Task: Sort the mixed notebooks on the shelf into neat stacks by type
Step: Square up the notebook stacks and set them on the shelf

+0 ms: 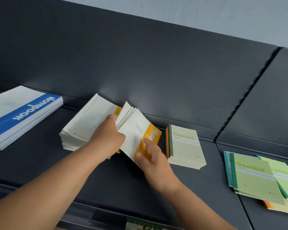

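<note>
On the shelf [106, 176], the right hand [154, 156] pinches a tilted bundle of notebooks [133, 130] by its yellow edge. The left hand [106, 138] curls behind it. A cream stack [185, 146] lies just right of the right hand.

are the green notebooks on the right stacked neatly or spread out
Spread out: the green notebooks overlap at different angles, with an orange notebook poking out underneath.
</note>
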### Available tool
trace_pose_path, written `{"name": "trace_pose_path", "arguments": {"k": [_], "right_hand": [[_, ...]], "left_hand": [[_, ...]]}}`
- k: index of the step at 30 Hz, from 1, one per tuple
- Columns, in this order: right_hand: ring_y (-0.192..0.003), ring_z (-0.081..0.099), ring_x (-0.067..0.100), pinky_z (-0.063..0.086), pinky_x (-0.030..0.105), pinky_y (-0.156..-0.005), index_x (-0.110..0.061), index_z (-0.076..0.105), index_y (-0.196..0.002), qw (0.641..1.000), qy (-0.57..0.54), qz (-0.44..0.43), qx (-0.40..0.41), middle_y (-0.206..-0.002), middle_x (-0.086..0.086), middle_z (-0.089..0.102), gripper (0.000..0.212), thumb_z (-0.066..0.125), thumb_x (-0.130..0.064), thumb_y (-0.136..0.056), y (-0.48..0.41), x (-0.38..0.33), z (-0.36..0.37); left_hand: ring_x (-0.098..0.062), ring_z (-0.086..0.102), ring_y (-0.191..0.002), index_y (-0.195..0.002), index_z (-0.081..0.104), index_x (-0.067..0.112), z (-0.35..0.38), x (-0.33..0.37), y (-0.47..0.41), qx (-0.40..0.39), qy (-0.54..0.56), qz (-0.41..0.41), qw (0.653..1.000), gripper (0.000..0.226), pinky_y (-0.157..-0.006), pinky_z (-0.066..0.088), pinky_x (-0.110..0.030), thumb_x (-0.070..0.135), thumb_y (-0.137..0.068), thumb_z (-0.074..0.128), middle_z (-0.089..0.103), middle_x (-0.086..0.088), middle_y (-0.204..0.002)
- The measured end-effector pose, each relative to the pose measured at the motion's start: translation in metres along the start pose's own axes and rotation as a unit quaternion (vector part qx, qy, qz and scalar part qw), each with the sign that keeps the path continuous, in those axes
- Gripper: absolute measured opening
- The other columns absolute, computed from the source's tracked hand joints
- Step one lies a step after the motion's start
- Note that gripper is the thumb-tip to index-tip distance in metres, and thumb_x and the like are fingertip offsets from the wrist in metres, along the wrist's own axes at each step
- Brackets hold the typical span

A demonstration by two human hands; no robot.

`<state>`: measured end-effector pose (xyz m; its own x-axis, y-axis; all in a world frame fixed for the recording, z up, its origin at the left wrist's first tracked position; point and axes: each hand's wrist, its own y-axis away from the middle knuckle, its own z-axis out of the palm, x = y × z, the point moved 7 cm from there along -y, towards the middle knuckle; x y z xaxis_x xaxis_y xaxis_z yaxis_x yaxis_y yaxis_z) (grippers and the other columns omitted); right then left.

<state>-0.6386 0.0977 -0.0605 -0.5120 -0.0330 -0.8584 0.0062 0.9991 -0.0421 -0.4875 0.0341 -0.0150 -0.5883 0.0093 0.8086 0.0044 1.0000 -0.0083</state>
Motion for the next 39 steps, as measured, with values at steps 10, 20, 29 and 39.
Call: {"name": "trace_pose_path", "arguments": {"k": [10,20,29,39], "right_hand": [[-0.110,0.064,0.024,0.049,0.050,-0.100,-0.015,0.055,-0.128,0.926,-0.334,0.174,0.012,-0.121,0.002,0.067,0.028,0.050,-0.015,-0.100,-0.068,-0.013,0.017],[-0.102,0.065,0.022,0.052,0.048,-0.095,-0.024,0.057,-0.101,0.956,-0.242,0.159,-0.045,-0.107,-0.001,0.069,0.020,0.049,-0.007,-0.096,-0.089,-0.024,0.064],[-0.111,0.062,0.022,0.051,0.046,-0.097,-0.024,0.043,-0.130,0.959,-0.234,0.150,-0.054,-0.125,-0.003,0.062,0.039,0.059,-0.032,-0.095,-0.099,-0.032,0.074],[-0.115,0.060,0.023,0.051,0.053,-0.095,-0.033,0.036,-0.132,0.959,-0.246,0.131,-0.040,-0.133,-0.004,0.056,0.062,0.070,-0.046,-0.082,-0.106,-0.047,0.081]], "left_hand": [[-0.013,0.058,-0.096,-0.125,0.047,0.026,-0.068,-0.015,-0.008,0.063,0.099,0.008,0.993,0.042,-0.074,0.048,-0.029,0.009,-0.088,0.055,0.059,0.007,-0.110],[-0.025,0.024,-0.142,-0.148,0.022,0.021,-0.074,-0.037,-0.008,0.001,-0.292,-0.019,0.956,0.058,-0.107,0.029,-0.041,0.027,-0.095,0.044,0.017,-0.002,-0.158],[-0.020,0.052,-0.119,-0.137,0.039,0.030,-0.094,-0.039,-0.021,-0.038,-0.241,0.005,0.970,0.070,-0.092,0.047,-0.040,0.067,-0.079,0.052,0.050,0.006,-0.137],[-0.017,0.012,-0.148,-0.155,0.002,0.025,-0.077,-0.025,-0.065,-0.106,-0.185,0.022,0.977,0.074,-0.114,0.020,-0.035,0.044,-0.097,0.045,0.004,0.006,-0.162]]}}
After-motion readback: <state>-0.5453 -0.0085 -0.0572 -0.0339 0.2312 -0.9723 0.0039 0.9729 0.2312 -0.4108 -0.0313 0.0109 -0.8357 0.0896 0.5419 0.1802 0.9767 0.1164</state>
